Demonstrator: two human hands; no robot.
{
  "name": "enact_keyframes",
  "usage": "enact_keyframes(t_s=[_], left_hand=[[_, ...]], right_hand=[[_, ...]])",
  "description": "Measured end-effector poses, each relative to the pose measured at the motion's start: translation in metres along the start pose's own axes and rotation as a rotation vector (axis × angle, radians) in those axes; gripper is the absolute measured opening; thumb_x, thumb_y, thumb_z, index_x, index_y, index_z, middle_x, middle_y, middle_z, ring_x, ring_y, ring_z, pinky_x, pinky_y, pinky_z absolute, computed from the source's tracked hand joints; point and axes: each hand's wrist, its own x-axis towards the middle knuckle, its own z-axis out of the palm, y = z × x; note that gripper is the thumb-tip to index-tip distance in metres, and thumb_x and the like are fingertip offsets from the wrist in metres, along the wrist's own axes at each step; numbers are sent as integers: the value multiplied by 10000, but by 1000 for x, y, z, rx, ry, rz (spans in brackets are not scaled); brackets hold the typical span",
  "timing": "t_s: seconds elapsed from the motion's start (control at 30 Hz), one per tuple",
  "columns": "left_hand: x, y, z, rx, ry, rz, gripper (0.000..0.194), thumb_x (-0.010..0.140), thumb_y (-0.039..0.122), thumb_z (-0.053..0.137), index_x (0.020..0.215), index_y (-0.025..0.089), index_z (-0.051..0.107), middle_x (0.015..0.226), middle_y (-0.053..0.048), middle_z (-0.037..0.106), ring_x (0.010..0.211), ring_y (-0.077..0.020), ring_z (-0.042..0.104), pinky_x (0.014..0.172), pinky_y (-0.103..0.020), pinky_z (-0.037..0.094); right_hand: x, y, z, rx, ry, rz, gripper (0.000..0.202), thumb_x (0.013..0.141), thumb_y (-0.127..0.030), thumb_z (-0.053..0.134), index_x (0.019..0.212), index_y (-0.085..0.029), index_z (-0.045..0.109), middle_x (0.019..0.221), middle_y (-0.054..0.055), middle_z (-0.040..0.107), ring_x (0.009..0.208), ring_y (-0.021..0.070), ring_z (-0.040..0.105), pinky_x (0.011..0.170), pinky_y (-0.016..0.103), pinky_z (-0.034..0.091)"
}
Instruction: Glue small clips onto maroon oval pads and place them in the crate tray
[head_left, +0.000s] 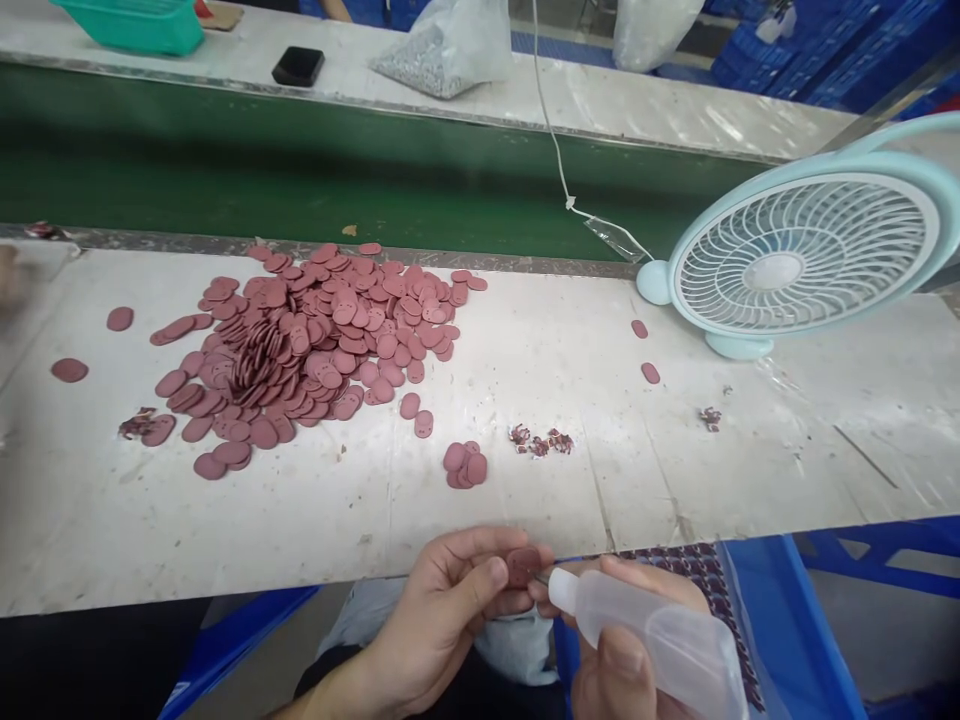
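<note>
Below the table's front edge, my left hand (pixel 442 610) pinches a small dark-red oval piece (pixel 523 567) between thumb and fingers. My right hand (pixel 626 665) is wrapped round a translucent squeeze bottle (pixel 664 630) with a white cap, tilted so its thin tip meets or nearly meets the oval piece's right edge; exact contact is hard to tell. Straight ahead on the table lies a small stack of like ovals (pixel 465 466). Beside it are several tiny dark-red and white bits (pixel 540 441). A large heap of the same ovals (pixel 315 340) spreads over the left half of the table.
A light-blue fan (pixel 802 250) stands at the right, its white cord (pixel 551 120) running upward. Behind the table runs a green belt (pixel 450 200). On the far ledge sit a plastic bag (pixel 450 50), a black box (pixel 298 66) and a green basket (pixel 142 25). A blue crate (pixel 795 620) stands below right.
</note>
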Motion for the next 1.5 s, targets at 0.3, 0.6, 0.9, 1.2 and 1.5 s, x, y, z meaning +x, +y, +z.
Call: enact_keyframes(t_s=[0.3,0.6,0.9,1.2,1.5], left_hand=[[-2,-2,-4,10,10,-5,199,885,303,776,1056,204,801,1131,-122,799,981,-174,768,832,-202,603],[-2,-1,-4,12,22,1,212,875,308,788,1056,197,797,1122,-123,802,1010,-191,767,835,-214,610],[-4,1,-3,19,19,8,190,903,295,754,1062,199,793,1121,-125,801,1029,-201,763,842,-230,613],[-4,1,-3,16,-2,10,189,924,284,725,1075,188,786,1135,-133,796,1015,-219,769,845,-242,614],[-7,7,-7,11,48,37,201,922,266,728,1087,166,779,1164,-152,784,991,-211,776,835,-209,610]], right_hand=[[-1,2,-5,30,8,36,218,882,-462,578,1054,-366,670,864,51,582,583,261,578,472,422,454],[1,-2,-2,90,-4,-29,218,861,-454,652,1036,-330,695,737,17,646,516,240,582,421,377,462],[3,-2,-18,122,-220,72,225,935,-468,562,1132,-384,627,927,69,645,727,310,678,584,456,565],[20,-1,-25,366,-273,242,239,918,-468,599,1077,-314,687,732,40,707,585,267,694,472,379,565],[129,69,-43,1406,-569,859,211,1003,-187,511,1183,-113,592,797,-4,695,699,64,697,467,77,506]])
